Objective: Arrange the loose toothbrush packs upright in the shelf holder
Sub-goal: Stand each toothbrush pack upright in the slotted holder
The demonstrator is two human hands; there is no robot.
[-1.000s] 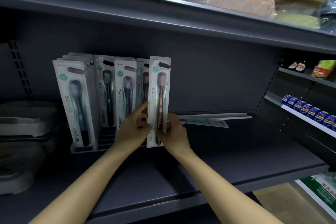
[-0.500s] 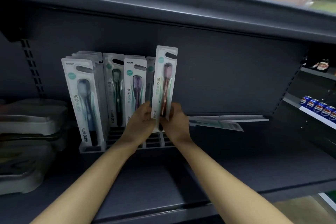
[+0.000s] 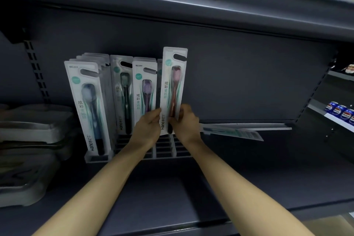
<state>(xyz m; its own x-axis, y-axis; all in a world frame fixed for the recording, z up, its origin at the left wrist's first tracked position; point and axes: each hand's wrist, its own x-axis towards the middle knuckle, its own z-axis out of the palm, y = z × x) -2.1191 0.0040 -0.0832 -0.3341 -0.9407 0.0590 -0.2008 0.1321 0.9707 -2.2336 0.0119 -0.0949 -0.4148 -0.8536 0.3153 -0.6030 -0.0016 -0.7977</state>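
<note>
Grey plastic makes up the slotted holder (image 3: 168, 149) that sits on the dark shelf (image 3: 249, 178), against the back panel. Both hands meet at the lower end of one toothbrush pack (image 3: 173, 88) with a reddish-brown brush inside. The left hand (image 3: 147, 128) pinches the pack's left edge between thumb and fingers, and the right hand (image 3: 186, 122) closes its fingers on the right edge. The pack stands upright, raised a little higher than its neighbours, over the right part of the holder; its bottom end is hidden behind the hands, so whether it sits in a slot cannot be told.

To its left, three rows of packs stand upright in the holder: a purple brush pack (image 3: 144, 90) just beside the held one, then a dark green brush pack (image 3: 122, 90), then a blue brush pack (image 3: 90, 105) at the front of a stack on the far left. The front slots below the hands are bare.

Right of the holder, more loose packs (image 3: 233, 132) lie flat on the shelf. Pale trays (image 3: 32, 124) are stacked at the far left, and blue cans (image 3: 342, 113) line a neighbouring shelf on the right.
</note>
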